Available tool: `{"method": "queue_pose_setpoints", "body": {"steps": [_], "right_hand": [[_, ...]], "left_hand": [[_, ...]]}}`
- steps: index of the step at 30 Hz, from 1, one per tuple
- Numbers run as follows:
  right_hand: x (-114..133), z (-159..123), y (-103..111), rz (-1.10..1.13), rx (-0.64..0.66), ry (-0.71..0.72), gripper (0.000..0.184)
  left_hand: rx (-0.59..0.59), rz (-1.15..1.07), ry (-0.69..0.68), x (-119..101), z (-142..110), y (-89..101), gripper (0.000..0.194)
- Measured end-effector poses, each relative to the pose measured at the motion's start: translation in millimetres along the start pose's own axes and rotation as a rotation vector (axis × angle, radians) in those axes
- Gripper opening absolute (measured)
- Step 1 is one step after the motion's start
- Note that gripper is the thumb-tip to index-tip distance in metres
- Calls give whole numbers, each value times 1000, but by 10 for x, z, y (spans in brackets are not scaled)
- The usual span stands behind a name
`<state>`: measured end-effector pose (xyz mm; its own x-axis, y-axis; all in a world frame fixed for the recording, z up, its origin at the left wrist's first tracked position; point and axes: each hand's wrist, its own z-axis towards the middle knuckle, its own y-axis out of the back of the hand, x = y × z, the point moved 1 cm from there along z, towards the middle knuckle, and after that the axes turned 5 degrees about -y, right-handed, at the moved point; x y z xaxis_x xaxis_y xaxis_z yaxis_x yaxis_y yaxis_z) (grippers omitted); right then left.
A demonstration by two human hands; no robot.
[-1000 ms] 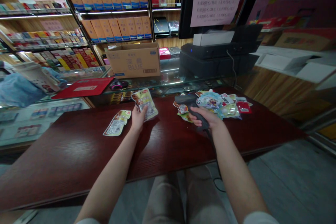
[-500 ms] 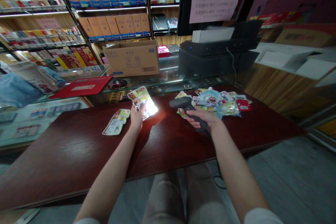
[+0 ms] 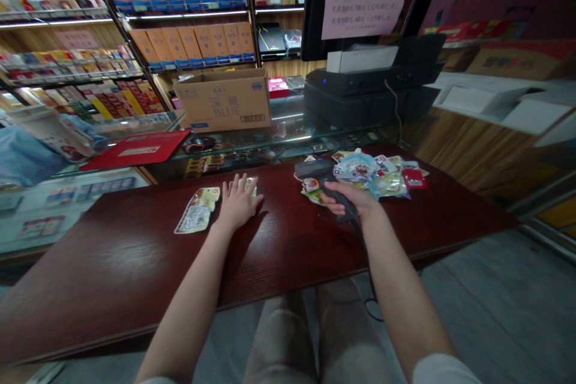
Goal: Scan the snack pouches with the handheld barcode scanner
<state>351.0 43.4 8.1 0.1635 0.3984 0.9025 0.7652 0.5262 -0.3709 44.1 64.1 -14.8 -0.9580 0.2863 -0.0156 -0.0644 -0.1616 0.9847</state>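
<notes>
The reddish-brown wooden bench point(image 3: 135, 276) has a long near edge slanting from the far right corner down to the near left, with the person's knees just below it. Its widest open room is on the near left, where the glossy grain catches a pale glare; another open strip of wood runs between the two hands and toward the near edge. The left hand point(image 3: 237, 207) is palm down with fingers spread wide over a snack pouch point(image 3: 253, 188), which lies on the bench left of centre, mostly hidden; whether the palm presses on it I cannot tell. Just to its left a second snack pouch point(image 3: 198, 211) lies flat, shiny and green-and-white with a wavy outline. The right hand point(image 3: 351, 199) has its fingers wrapped around the handle of a matte black barcode scanner point(image 3: 317, 173), its blunt head pointing left and its cable point(image 3: 361, 237) dropping over the near edge. Behind and right of it, a heap of crinkly plastic packets point(image 3: 382, 175) fills the bench's far right part. Past the far edge stands a glass counter point(image 3: 288, 129) carrying a stiff cardboard box point(image 3: 224, 102), a rounded mouse point(image 3: 198, 143) and a flat red mat point(image 3: 135, 149).
</notes>
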Motion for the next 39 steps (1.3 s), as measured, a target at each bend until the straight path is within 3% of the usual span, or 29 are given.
{"method": "queue_pose_setpoints", "body": {"steps": [3, 7, 10, 12, 15, 17, 20, 23, 26, 32, 39], "right_hand": [[8, -17, 55, 15, -13, 18, 44], [33, -66, 178, 60, -76, 76, 42], [61, -112, 257, 101, -92, 129, 41], [78, -136, 284, 123, -101, 153, 38], [90, -153, 293, 153, -115, 176, 34], [90, -150, 289, 173, -107, 192, 32], [90, -140, 284, 185, -78, 211, 29], [90, -132, 283, 187, -54, 212, 29], [90, -127, 284, 191, -65, 217, 30], [84, -93, 273, 171, -106, 181, 31], [49, -56, 287, 162, -71, 165, 30]], "left_hand": [[264, -25, 95, 32, -18, -49, 66], [333, 42, 184, 213, -60, 7, 67], [276, 109, 241, 301, -84, 64, 64], [179, 133, 257, 265, -87, 91, 63], [-53, 67, 175, 31, -34, 128, 54], [-125, -82, 105, -211, 66, 131, 47], [-67, -448, 47, -607, 322, 59, 48], [102, -804, 134, -926, 623, -124, 58], [113, -964, 211, -1108, 845, -333, 53], [13, -1029, 260, -1192, 942, -572, 36], [-199, -1404, 318, -1044, 905, -572, 29]]}}
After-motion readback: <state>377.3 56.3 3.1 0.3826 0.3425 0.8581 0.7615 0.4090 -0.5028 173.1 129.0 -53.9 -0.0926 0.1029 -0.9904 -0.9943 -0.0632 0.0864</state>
